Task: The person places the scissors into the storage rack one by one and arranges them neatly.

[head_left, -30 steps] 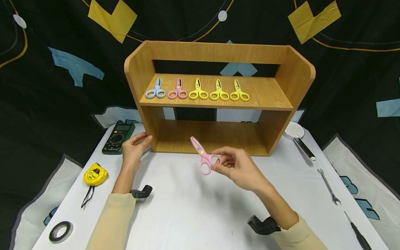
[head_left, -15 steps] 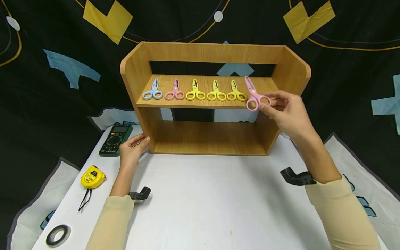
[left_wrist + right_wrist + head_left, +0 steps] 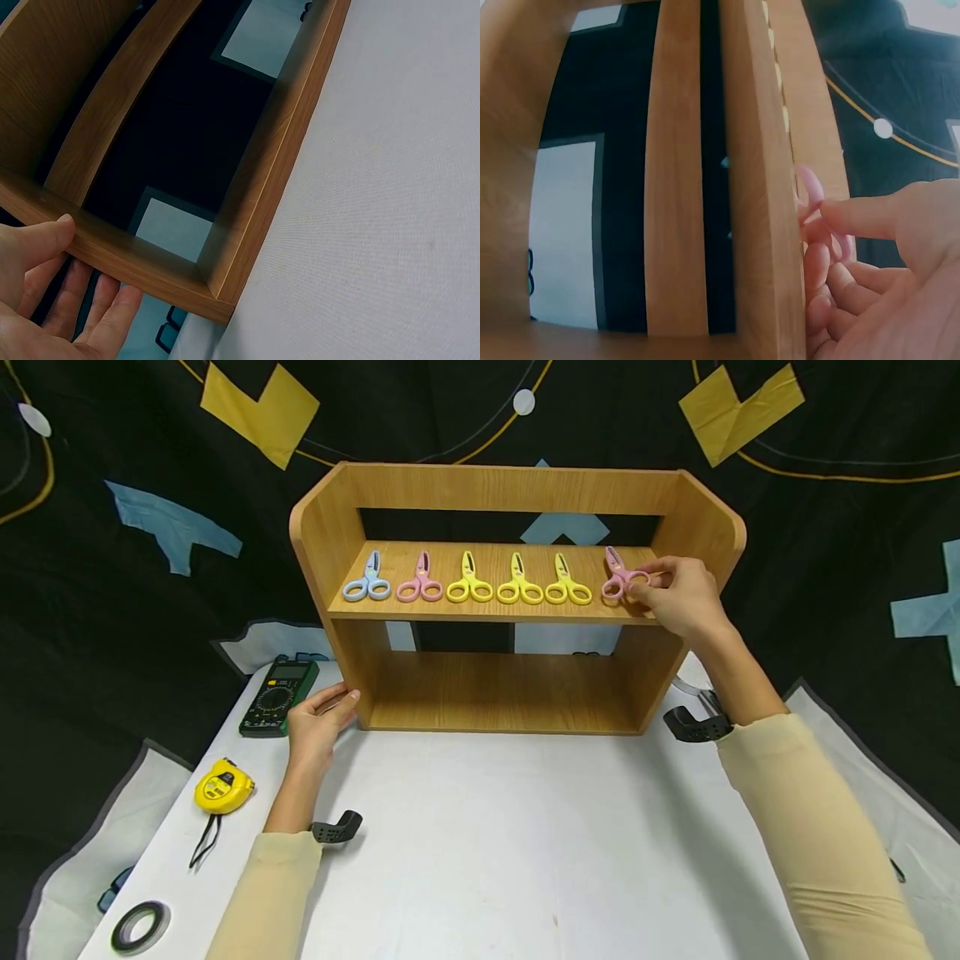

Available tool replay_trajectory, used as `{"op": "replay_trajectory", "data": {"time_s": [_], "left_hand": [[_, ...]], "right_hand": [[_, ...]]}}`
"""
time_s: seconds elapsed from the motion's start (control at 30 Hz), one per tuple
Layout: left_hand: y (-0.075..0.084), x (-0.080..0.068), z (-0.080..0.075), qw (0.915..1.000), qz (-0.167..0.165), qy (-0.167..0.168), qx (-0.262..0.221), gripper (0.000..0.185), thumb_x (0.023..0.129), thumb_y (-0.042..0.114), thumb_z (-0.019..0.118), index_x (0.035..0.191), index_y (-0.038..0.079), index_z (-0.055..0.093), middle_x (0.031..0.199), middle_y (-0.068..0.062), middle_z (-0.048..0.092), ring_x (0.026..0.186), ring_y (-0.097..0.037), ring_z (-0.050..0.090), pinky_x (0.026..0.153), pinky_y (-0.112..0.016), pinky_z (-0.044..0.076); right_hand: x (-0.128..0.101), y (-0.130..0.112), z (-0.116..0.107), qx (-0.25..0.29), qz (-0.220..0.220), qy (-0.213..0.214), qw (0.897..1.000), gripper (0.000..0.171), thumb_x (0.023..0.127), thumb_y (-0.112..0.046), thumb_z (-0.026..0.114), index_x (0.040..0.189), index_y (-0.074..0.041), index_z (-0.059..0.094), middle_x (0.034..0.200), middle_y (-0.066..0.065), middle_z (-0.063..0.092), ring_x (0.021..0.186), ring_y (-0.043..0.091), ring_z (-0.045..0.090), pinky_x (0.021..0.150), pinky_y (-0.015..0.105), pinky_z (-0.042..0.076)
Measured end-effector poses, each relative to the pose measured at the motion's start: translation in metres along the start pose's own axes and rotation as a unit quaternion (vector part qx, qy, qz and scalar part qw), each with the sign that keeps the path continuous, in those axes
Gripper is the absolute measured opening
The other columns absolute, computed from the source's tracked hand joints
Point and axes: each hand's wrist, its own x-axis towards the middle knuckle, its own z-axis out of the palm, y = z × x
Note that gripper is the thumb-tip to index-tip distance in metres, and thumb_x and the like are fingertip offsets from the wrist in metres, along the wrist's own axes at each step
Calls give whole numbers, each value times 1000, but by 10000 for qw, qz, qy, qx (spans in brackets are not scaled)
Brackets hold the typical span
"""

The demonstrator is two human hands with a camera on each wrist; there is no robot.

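Observation:
My right hand (image 3: 678,597) pinches a handle loop of pink scissors (image 3: 613,568) at the right end of the wooden shelf's upper board. Their blades point to the back, and in the right wrist view the pink handle (image 3: 810,187) shows between thumb and fingers at the board's edge. To their left lie blue scissors (image 3: 367,578), another pink pair (image 3: 422,578) and three yellow pairs, the nearest yellow scissors (image 3: 566,581) beside the held ones. My left hand (image 3: 318,727) grips the side panel of the wooden shelf (image 3: 487,693) low on the left, thumb on its edge, fingers outside (image 3: 112,315).
On the white table (image 3: 480,843), a multimeter (image 3: 277,697), a yellow tape measure (image 3: 223,787) and a roll of black tape (image 3: 140,928) lie along the left. A magnifying glass (image 3: 692,675) is partly hidden behind my right arm. Dark cloth hangs behind.
My right hand has carried the pink scissors from over the table up and right, then down to the upper board beside the yellow pairs. My left hand stays at the shelf's side.

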Motion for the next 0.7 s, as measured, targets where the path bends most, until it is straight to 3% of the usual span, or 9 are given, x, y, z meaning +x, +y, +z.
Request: {"op": "replay_trajectory", "data": {"time_s": [0.23, 0.4, 0.7], "left_hand": [[-3, 1, -1, 9996, 201, -66, -203, 48, 87, 20, 85, 130, 5, 71, 103, 9, 74, 94, -2, 72, 90, -27, 63], [-4, 1, 1, 9996, 247, 0, -122, 47, 86, 23, 86, 128, 7, 73, 104, 8, 74, 94, -3, 72, 90, -28, 63], [1, -1, 3, 9993, 343, 15, -158, 43, 85, 23, 87, 122, 5, 75, 102, 6, 75, 92, -5, 73, 90, -29, 63]], "right_hand": [[3, 5, 2, -508, -111, -303, 9982, 52, 104, -37, 61, 144, -3, 56, 131, 21, 53, 117, 34, 46, 85, 37, 51], [4, 9, 4, -794, -210, -419, 9957, 53, 104, -40, 60, 141, -2, 58, 131, 22, 54, 115, 35, 45, 83, 39, 50], [-11, 17, -2, -703, -585, 95, 9958, 62, 102, -43, 62, 149, -4, 51, 138, 23, 55, 123, 38, 51, 91, 47, 54]]}}
